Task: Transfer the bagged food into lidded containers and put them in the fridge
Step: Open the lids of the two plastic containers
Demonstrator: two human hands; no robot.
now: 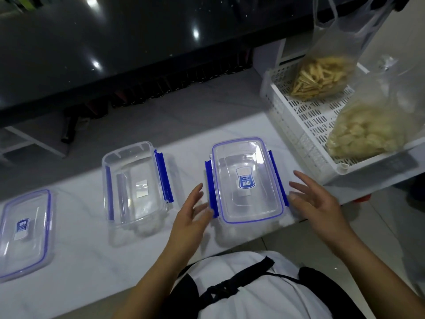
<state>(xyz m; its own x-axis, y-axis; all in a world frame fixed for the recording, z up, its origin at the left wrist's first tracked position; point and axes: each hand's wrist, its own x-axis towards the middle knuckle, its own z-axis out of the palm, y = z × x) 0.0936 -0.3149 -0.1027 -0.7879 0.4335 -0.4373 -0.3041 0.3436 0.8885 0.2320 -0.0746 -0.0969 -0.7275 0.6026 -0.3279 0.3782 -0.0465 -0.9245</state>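
**Hands flanking the lidded container**

You are reaching both hands to the clear rectangular plastic container with the blue-trimmed lid sitting on the white marble-look counter. Your left hand and right hand are spreading their fingers loosely, thumbs touching its blue side clips, gripping nothing. An open clear container and a loose lid are lying to the left. Two clear bags, pale sticks and pale chips, are resting in the white perforated crate.
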